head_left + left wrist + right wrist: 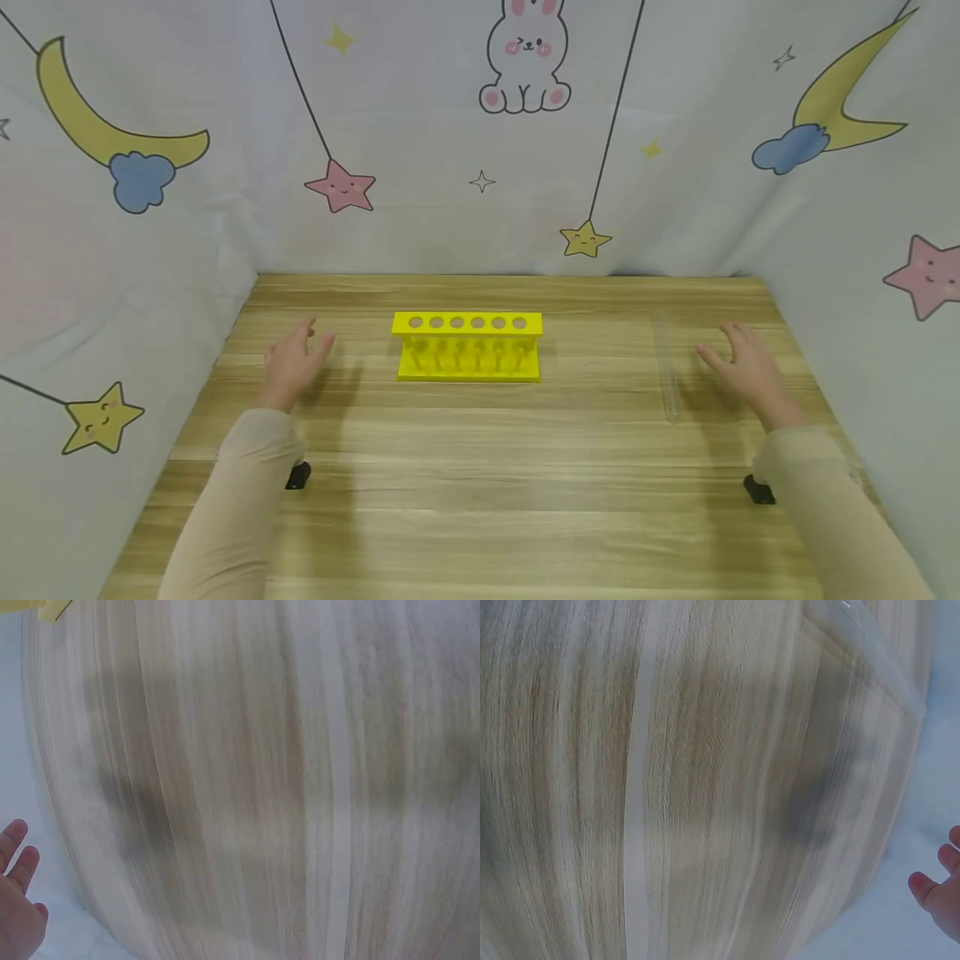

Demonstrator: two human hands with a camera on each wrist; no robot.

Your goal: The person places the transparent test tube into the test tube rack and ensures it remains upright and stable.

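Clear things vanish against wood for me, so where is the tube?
In the head view, the tube lies on the right side of the table, between the rack and the right hand, nearer the hand.

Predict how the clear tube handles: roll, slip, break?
The clear tube will likely roll if nudged sideways: it looks round and lies on its side on the table. Its smooth, shiny surface may make it slippery. It's probably stiff, since it looks straight along its length; glass or plastic, I can't tell, so possibly fragile.
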